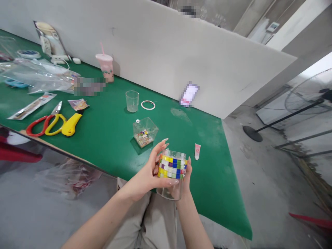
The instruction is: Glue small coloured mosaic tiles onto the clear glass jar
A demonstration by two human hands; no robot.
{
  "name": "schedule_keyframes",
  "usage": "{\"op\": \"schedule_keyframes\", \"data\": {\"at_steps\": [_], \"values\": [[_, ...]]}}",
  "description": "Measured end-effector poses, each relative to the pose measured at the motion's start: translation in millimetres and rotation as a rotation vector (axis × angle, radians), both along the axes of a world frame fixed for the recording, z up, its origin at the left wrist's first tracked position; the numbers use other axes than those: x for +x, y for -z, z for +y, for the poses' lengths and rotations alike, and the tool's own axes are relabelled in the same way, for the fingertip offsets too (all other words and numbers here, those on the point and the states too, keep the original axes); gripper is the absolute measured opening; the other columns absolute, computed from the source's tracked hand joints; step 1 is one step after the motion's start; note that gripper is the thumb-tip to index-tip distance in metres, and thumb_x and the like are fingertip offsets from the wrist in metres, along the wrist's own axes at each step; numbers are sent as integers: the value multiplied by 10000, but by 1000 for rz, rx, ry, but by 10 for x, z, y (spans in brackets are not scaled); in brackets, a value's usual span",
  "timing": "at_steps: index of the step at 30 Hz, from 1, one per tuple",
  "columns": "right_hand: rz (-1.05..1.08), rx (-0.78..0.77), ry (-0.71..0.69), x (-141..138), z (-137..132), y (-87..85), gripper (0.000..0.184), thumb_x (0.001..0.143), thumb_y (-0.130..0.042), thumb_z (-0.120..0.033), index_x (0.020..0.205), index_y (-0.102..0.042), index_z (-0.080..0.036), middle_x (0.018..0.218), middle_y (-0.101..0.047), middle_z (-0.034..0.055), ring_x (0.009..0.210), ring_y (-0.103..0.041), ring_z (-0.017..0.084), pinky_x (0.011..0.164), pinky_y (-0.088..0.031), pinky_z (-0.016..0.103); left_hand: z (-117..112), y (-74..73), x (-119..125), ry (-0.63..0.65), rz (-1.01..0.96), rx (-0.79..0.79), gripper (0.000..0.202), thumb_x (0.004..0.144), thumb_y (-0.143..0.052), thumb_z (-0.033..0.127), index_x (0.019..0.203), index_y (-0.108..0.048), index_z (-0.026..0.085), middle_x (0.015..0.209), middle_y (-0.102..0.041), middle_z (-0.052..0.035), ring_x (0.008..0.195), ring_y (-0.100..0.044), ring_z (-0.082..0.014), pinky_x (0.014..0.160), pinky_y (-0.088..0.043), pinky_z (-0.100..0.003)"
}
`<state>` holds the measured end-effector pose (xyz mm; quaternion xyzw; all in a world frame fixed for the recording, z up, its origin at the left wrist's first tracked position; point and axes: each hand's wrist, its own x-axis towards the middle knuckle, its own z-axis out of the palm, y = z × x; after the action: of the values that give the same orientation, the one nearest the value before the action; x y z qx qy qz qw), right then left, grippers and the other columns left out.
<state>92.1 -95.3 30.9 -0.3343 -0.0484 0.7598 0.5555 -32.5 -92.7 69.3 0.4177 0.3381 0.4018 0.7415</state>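
Note:
Both my hands hold a clear plastic cup (pixel 172 173) above the near edge of the green table (pixel 103 135). A band of small coloured mosaic tiles wraps the cup's upper half. My left hand (pixel 149 171) curls round its left side, thumb across the lower front. My right hand (pixel 187 174) grips it from behind on the right, mostly hidden by the cup. Just beyond the cup stands a clear box of loose coloured tiles (pixel 144 133). A small pink glue tube (pixel 197 151) lies to the right of it.
An empty clear cup (pixel 132 101) and a white ring (pixel 148 104) sit further back. Red and yellow scissors (pixel 46 123) and a yellow-handled cutter (pixel 71 123) lie at left, near plastic bags (pixel 38 74). A pink drink cup (pixel 106 67) stands by the white partition.

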Motion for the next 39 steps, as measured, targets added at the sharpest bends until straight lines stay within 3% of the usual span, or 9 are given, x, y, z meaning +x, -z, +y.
{"op": "schedule_keyframes", "data": {"at_steps": [8, 13, 19, 25, 28, 31, 33, 39], "values": [[47, -6, -89, 76, -68, 121, 636, 543, -685, -726, 849, -706, -168, 815, -738, 93, 965, -672, 323, 808, -553, 463, -48, 4, 40, 3, 25, -8, 973, 638, -805, 282, 1423, -245, 414, 1557, -203, -32, 1337, -378, -272, 1004, -429, -338], [87, -16, -87, 168, -119, 209, 587, 574, -698, -691, 847, -694, -172, 832, -741, 90, 974, -673, 322, 825, -546, 470, -73, 36, 149, 0, 48, -77, 993, 619, -814, 268, 1418, -244, 415, 1551, -188, -41, 1318, -392, -276, 960, -453, -329], [108, 20, -153, 259, -115, 212, 552, 660, -644, -673, 859, -682, -159, 899, -736, 116, 1005, -666, 321, 860, -531, 480, -31, 85, 194, 22, 38, -83, 954, 644, -803, 305, 1421, -259, 408, 1542, -204, -53, 1330, -378, -289, 1016, -410, -373], [174, 78, -284, 269, -149, 242, 717, 566, -661, -773, 915, -687, -147, 941, -734, 143, 1082, -628, 339, 935, -479, 512, 23, 157, 111, 58, 80, -24, 923, 670, -796, 344, 1425, -270, 407, 1556, -204, -55, 1390, -298, -303, 1081, -343, -414], [204, 166, -310, 231, -196, 243, 875, 390, -656, -846, 928, -700, -157, 982, -728, 146, 1103, -611, 343, 973, -444, 519, 44, 161, 28, -53, 8, -57, 673, 794, -660, 464, 1390, -369, 350, 1515, -328, -63, 1421, -253, -267, 1108, -307, -394], [235, 216, -261, 163, -225, 185, 946, 328, -658, -850, 988, -696, -174, 998, -723, 128, 1064, -625, 317, 990, -428, 501, 56, 139, -93, -207, -99, -141, 459, 907, -453, 520, 1290, -500, 271, 1414, -488, -72, 1390, -331, -228, 1123, -290, -376], [256, 226, -206, 117, -234, 135, 888, 365, -707, -806, 1013, -689, -200, 970, -725, 95, 970, -657, 272, 975, -443, 463, 44, 127, -188, -284, -108, -151, 402, 917, -452, 489, 1207, -567, 234, 1347, -560, -71, 1365, -375, -228, 1125, -288, -376], [256, 235, -62, 15, -284, 68, 787, 462, -723, -763, 1057, -666, -252, 917, -709, 36, 778, -653, 186, 879, -489, 370, -74, 146, -459, -253, 70, -118, 266, 893, -538, 409, 1042, -657, 223, 1289, -616, -57, 1332, -424, -243, 1113, -290, -365]]}}
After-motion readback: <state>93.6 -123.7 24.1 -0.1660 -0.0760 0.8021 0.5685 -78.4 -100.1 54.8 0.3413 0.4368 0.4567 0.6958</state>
